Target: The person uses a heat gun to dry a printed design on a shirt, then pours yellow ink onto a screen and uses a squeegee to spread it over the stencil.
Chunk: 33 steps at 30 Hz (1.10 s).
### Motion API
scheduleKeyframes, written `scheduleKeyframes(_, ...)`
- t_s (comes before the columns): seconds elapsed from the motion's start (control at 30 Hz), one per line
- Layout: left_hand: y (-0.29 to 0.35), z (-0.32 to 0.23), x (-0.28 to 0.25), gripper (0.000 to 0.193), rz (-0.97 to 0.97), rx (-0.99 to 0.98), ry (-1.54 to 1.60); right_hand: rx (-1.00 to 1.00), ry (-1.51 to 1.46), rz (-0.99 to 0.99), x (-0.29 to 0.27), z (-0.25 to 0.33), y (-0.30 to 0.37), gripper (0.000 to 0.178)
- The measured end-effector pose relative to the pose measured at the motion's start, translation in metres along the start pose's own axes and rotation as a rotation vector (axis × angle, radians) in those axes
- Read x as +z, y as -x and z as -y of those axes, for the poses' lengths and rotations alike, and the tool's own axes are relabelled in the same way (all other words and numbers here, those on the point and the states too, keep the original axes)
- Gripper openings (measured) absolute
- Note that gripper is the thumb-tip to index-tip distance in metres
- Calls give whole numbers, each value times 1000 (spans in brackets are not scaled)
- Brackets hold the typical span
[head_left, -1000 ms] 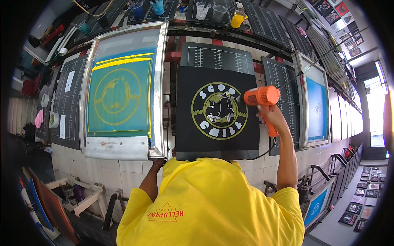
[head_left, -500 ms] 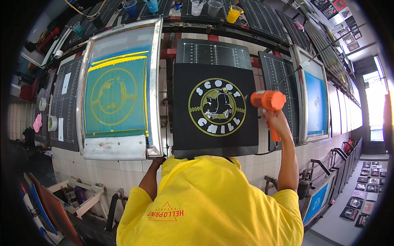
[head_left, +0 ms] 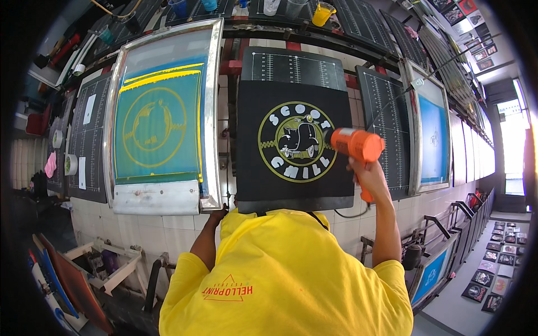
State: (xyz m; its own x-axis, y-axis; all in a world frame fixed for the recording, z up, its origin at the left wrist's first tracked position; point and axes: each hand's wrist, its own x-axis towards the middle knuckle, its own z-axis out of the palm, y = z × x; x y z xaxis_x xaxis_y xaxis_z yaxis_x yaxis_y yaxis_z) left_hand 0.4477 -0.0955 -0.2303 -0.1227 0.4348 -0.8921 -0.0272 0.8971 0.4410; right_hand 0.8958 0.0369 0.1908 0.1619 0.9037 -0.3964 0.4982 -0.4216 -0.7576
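My right hand point(head_left: 367, 173) is wrapped round the handle of an orange heat gun point(head_left: 358, 144). Its dark nozzle points left, over the right edge of a round print point(head_left: 297, 143) with a scooter in olive and white. The print is on black fabric point(head_left: 249, 179), which lies flat over a dark platen point(head_left: 291, 64) marked with white scales. My left hand point(head_left: 219, 214) is low, at the lower right corner of a metal-framed printing screen point(head_left: 210, 117); its fingers are too small and dark to make out.
Yellow ink lines the teal mesh point(head_left: 151, 120) of the left screen. A blue screen point(head_left: 432, 143) stands to the right. Plastic cups, one with yellow ink point(head_left: 322, 14), stand along the far side. The gun's cord point(head_left: 352, 215) hangs near the platen's front edge.
My right hand has swung the heat gun a little left and slightly down, bringing its nozzle over the print's right edge. My left hand stays near the screen's corner.
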Motion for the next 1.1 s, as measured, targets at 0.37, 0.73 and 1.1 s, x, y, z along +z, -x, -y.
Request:
scheduleKeyframes(0.37, -43, 41, -26, 37, 149, 27, -235, -110, -1, 105, 47, 42, -35, 31)
scheduleKeyframes(0.73, -51, 52, -29, 41, 172, 342, -880, -165, 23, 284, 69, 65, -47, 26)
scheduleKeyframes(1.1, -17, 26, -26, 27, 157, 209, -424, -19, 124, 409, 54, 74, -13, 33)
